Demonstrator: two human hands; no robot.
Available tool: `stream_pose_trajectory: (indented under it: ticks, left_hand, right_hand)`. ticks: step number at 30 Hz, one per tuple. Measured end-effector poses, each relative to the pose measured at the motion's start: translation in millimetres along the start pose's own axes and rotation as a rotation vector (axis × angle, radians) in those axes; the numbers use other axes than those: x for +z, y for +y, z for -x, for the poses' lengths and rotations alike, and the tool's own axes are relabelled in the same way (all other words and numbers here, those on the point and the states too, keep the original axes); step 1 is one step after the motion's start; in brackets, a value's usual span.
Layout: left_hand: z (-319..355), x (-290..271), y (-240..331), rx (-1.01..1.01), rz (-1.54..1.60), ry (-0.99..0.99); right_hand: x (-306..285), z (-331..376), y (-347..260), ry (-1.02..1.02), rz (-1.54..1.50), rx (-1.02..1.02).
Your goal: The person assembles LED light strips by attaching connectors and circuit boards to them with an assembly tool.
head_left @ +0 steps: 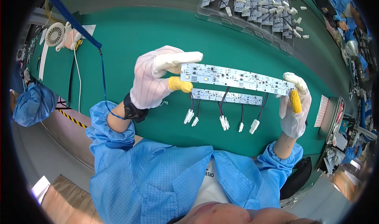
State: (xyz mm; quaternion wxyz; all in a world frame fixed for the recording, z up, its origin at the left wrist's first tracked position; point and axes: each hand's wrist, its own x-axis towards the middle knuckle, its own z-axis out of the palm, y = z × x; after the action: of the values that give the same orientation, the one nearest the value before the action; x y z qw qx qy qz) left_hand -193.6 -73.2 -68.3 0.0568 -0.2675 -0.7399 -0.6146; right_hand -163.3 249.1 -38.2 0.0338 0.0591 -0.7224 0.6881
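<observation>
A long white LED circuit board strip point(237, 78) is held up level between my two gloved hands. My left hand point(162, 76) pinches its left end, with a yellow-covered thumb below and white-covered fingers above. At the other end, my right hand point(294, 101) grips the board between thumb and fingers. Dark wires with white connectors point(224, 122) hang beneath. Just below the held strip, a second circuit board strip point(227, 96) shows, partly hidden behind it; its wires also end in white connectors. A black wrist strap point(134, 108) with a blue cord is on my left wrist.
On the green mat point(130, 26), a clear plastic tray point(244, 22) of similar wired boards stands at the far right. A small fan point(55, 34) sits at the far left. A blue coiled cord point(73, 18) hangs at the left. Co-workers' blue sleeves point(33, 105) show at both sides.
</observation>
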Motion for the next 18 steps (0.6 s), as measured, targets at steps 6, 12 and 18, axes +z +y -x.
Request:
stream_pose_trajectory:
  ticks: [6,12,18]
  left_hand:
    - [-0.6,2.6,-4.7,0.001,-0.017,0.028]
    - [2.1,7.9,-5.2,-0.050,-0.031,0.117]
    - [3.1,8.9,-12.9,-0.035,-0.028,0.174]
  right_hand:
    - [1.4,3.6,-3.4,0.068,0.060,0.013]
    - [-2.1,3.7,-10.1,-0.079,-0.080,0.004]
    - [-0.1,6.8,-19.8,-0.052,-0.102,0.081]
